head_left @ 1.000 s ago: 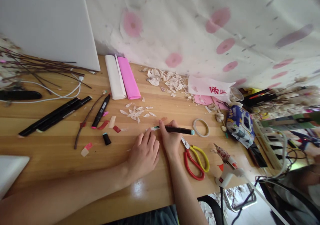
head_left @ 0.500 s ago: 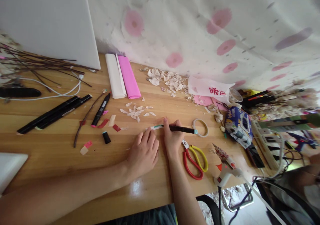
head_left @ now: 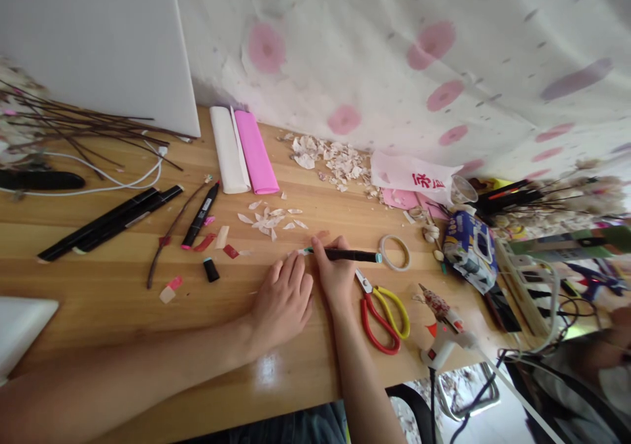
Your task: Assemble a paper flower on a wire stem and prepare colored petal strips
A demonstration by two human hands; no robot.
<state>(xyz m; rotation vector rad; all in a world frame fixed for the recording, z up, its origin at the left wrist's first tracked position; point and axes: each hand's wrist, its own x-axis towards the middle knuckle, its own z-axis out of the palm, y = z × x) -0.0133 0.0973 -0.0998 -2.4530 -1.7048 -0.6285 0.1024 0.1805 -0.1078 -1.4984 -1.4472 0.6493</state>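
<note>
My right hand (head_left: 336, 278) is closed round a black marker (head_left: 353, 255) with a pale teal end. Its tip points left at a small white paper strip (head_left: 301, 252) that bears a green mark. My left hand (head_left: 284, 299) lies palm down on the table, its fingertips pinning the strip's left end. Just right of my right wrist rest scissors (head_left: 382, 311) with one red and one yellow handle. A black marker cap (head_left: 211, 270) stands apart to the left. Cut pale petal pieces (head_left: 271, 221) are scattered beyond my hands.
Black markers (head_left: 111, 224) and a twig (head_left: 165, 237) lie left. White (head_left: 229, 152) and pink crepe paper (head_left: 257, 152) are behind. A tape roll (head_left: 394, 253), a glue gun (head_left: 444, 329) and a wipes pack (head_left: 470, 247) are right. Another person's arm shows at far right.
My right hand has shifted slightly left with the marker, whose tip is now closer to my left fingertips. My left hand stays almost in place.
</note>
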